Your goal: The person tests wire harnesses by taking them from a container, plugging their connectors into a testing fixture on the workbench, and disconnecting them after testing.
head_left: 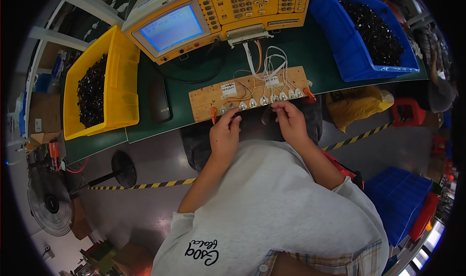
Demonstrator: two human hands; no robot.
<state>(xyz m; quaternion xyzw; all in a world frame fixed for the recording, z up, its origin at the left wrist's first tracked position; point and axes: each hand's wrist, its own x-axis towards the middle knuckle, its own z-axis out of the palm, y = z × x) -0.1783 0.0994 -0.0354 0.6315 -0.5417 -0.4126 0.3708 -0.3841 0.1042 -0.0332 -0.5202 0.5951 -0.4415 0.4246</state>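
Observation:
A wooden board (204, 101) with a row of metal contacts and white wires lies at the bench's front edge. My left hand (225, 134) is at the board's front edge, left of centre, thumb and forefinger close together. My right hand (292, 124) is at the same edge farther right, its fingers bent inward toward the contacts. A dark, thin loop (266, 115) shows beside the right fingertips. What either hand pinches is too small to make out. White wires run from the board to a yellow tester (223, 19) with a lit screen.
A yellow bin (121, 87) of small black parts stands at left, a blue bin (342, 48) of similar parts at right. A dark flat object (158, 100) lies beside the yellow bin. A fan (51, 203) stands lower left. Another person (439, 72) is at the far right.

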